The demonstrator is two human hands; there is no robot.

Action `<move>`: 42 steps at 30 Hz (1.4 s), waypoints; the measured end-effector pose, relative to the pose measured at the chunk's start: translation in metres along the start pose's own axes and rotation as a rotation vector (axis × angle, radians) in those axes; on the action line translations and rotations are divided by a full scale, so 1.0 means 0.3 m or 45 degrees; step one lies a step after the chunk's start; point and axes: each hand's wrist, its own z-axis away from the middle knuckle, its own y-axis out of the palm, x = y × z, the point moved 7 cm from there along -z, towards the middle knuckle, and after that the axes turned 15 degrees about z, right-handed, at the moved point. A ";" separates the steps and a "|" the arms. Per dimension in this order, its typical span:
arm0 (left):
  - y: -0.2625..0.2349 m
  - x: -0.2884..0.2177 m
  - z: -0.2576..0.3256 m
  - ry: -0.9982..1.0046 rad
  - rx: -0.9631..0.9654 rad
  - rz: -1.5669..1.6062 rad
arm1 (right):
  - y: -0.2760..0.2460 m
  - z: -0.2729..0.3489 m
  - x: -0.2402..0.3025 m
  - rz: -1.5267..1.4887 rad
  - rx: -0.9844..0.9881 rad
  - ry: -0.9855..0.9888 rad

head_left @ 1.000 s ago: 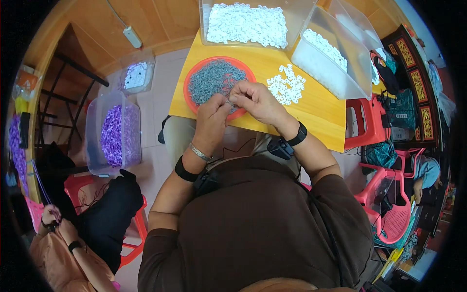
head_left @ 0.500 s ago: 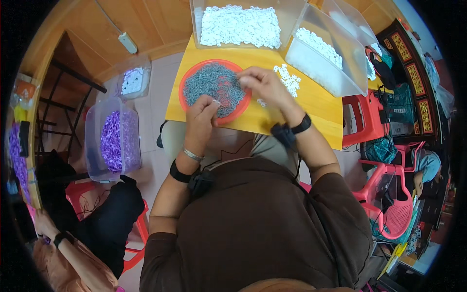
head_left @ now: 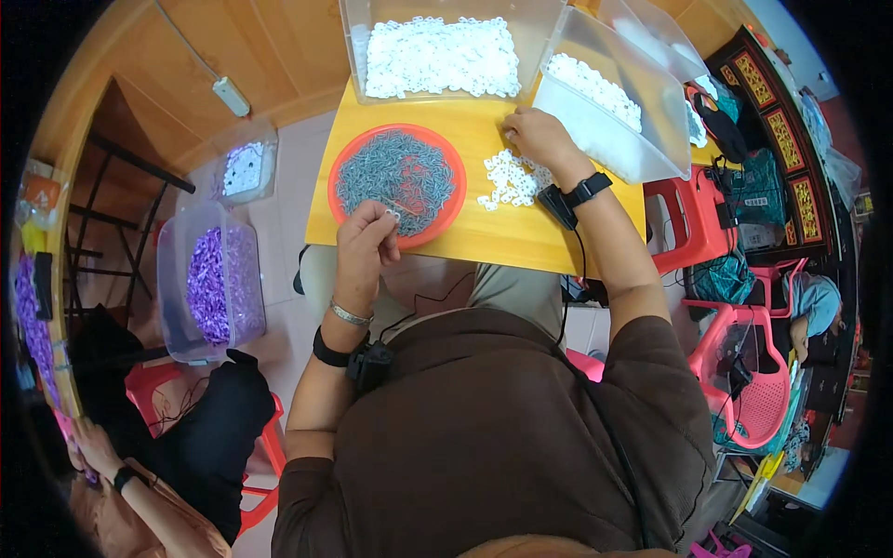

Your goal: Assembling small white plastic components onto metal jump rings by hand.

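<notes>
The right hand [head_left: 541, 138] has moved away from the red basin [head_left: 459, 189], where it hung over the right rim half a second ago, and is now at the far edge of the loose pile of white plastic pieces [head_left: 510, 179], just in front of the clear bins; its fingers are curled, and whether anything sits between them I cannot tell. The left hand [head_left: 366, 232] has stayed at the basin's near rim, thumb and fingertips pinched on what looks like a small white piece [head_left: 394, 214], too small to make out fully. Holding it there, over the grey screws [head_left: 381, 172], probably lets anything dropped fall back into the basin, whose raised rim seems meant to stop the screws rolling off the yellow counter [head_left: 549, 244]. The white pieces lie spread on the bare top to the basin's right, likely so that single ones come up easily within the right hand's reach, while the rear bin [head_left: 541, 42] and the slanted bin [head_left: 666, 126] stand behind and beside the pile, apparently as bulk stock kept clear of the space between the hands
</notes>
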 end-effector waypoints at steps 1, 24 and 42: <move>0.001 -0.001 0.001 -0.009 -0.002 0.000 | 0.002 -0.004 -0.002 -0.003 -0.001 0.000; 0.011 0.015 0.005 -0.055 0.019 0.013 | -0.052 0.043 0.035 -0.255 0.126 0.095; -0.126 -0.098 0.031 0.281 -0.253 0.026 | -0.132 0.099 0.067 -0.331 -0.403 0.171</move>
